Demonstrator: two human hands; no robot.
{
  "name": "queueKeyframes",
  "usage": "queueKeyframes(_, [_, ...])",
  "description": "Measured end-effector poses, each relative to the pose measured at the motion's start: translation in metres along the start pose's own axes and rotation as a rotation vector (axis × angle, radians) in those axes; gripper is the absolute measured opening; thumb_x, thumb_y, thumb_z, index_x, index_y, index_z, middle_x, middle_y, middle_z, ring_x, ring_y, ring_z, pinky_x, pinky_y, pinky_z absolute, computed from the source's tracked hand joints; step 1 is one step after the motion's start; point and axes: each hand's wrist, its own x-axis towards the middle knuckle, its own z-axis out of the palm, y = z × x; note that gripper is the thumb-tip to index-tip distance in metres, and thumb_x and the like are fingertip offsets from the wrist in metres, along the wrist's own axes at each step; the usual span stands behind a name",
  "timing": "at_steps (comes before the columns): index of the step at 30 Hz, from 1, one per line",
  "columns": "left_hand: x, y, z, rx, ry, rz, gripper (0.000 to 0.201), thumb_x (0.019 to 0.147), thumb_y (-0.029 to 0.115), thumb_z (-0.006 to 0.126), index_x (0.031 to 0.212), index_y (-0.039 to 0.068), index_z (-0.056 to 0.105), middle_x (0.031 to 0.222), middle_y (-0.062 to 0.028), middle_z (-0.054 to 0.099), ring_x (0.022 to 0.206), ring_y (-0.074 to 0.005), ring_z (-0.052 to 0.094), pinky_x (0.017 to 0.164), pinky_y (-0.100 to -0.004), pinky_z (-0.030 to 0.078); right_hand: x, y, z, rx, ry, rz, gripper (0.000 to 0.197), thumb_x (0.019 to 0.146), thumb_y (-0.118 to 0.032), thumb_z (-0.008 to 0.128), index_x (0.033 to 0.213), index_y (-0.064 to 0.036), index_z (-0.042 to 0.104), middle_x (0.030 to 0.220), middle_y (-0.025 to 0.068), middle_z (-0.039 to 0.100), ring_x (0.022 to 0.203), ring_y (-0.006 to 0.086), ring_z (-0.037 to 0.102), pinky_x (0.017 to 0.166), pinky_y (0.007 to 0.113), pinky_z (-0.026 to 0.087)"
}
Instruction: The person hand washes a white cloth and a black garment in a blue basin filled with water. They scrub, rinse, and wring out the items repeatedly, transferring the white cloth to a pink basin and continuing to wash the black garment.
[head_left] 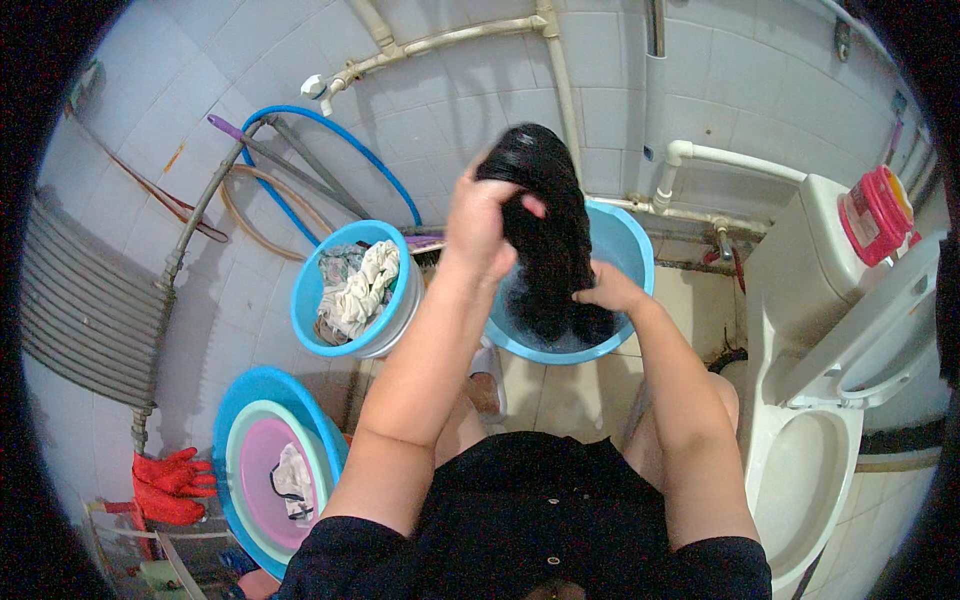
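Observation:
A bunched black piece of wet-looking cloth (545,240) hangs over a light blue basin (643,255) in front of me; its exact kind does not show. My left hand (478,222) is closed around its upper part, raised above the basin, with the thumb across the cloth. Lower down, at the cloth's right side, my right hand (612,288) grips its edge with the thumb on top. The cloth's lower end hangs inside the basin and hides much of its inside.
Left of the basin stands a blue-rimmed bucket (402,290) of pale clothes. Nested basins (232,440) holding a white cloth lie nearer left. A toilet (800,480) is at my right. Pipes (470,38) and a blue hose (370,150) run along the tiled wall. Red gloves (172,485) hang at left.

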Motion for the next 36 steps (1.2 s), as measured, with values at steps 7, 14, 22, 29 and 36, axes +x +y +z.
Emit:
queueKeyframes(7, [-0.001, 0.007, -0.073, -0.463, 0.134, -0.014, 0.016, 0.078, 0.016, 0.041, 0.076, 0.005, 0.051, 0.062, -0.0047, 0.05, 0.062, -0.0197, 0.051, 0.067, -0.0367, 0.047, 0.033, 0.019, -0.015, 0.656, 0.49, 0.146, 0.04, 0.077, -0.009, 0.055, 0.116, 0.0003, 0.054, 0.105, 0.0117, 0.06, 0.093, 0.0233, 0.056, 0.084, 0.034, 0.043])
queueKeyframes(14, [0.009, -0.12, -0.155, -0.072, 0.481, -0.446, 0.013, 0.08, 0.01, 0.052, 0.09, 0.003, 0.051, 0.068, -0.0078, 0.052, 0.056, -0.0184, 0.053, 0.052, -0.0343, 0.05, 0.049, -0.013, -0.032, 0.785, 0.64, -0.122, 0.045, 0.071, 0.008, 0.041, 0.113, -0.0049, 0.051, 0.1, 0.0089, 0.056, 0.091, 0.0201, 0.055, 0.08, 0.031, 0.045])
queueKeyframes(22, [0.041, -0.225, -0.194, 1.479, 0.151, -0.462, 0.082, 0.074, 0.003, 0.057, 0.142, 0.019, 0.016, 0.135, -0.0244, 0.027, 0.114, -0.0417, 0.042, 0.095, -0.0439, 0.04, 0.057, 0.083, 0.009, -0.734, 0.351, 0.145, 0.064, 0.064, 0.004, 0.057, 0.125, -0.0127, 0.048, 0.11, 0.0199, 0.046, 0.106, 0.0369, 0.042, 0.093, 0.041, 0.037])
queueKeyframes(29, [0.019, -0.282, -0.206, 1.908, -0.394, -0.685, 0.053, 0.085, 0.013, 0.049, 0.134, 0.028, 0.038, 0.145, -0.0128, 0.018, 0.124, -0.0385, 0.032, 0.093, -0.0456, 0.041, 0.057, 0.13, 0.051, -1.139, -0.157, 0.704, 0.047, 0.086, -0.031, 0.052, 0.131, -0.0279, 0.042, 0.145, 0.0234, 0.014, 0.13, 0.0431, 0.022, 0.095, 0.053, 0.037])
queueKeyframes(36, [0.041, -0.278, -0.219, 0.949, 0.206, -0.823, 0.061, 0.087, 0.051, 0.046, 0.137, 0.017, 0.035, 0.143, -0.0137, 0.027, 0.125, -0.0316, 0.036, 0.095, -0.0487, 0.037, 0.066, 0.079, 0.005, -0.495, 0.157, 0.364, 0.053, 0.06, -0.025, 0.08, 0.105, -0.0074, 0.06, 0.092, 0.0162, 0.062, 0.09, 0.0326, 0.06, 0.082, 0.04, 0.047])
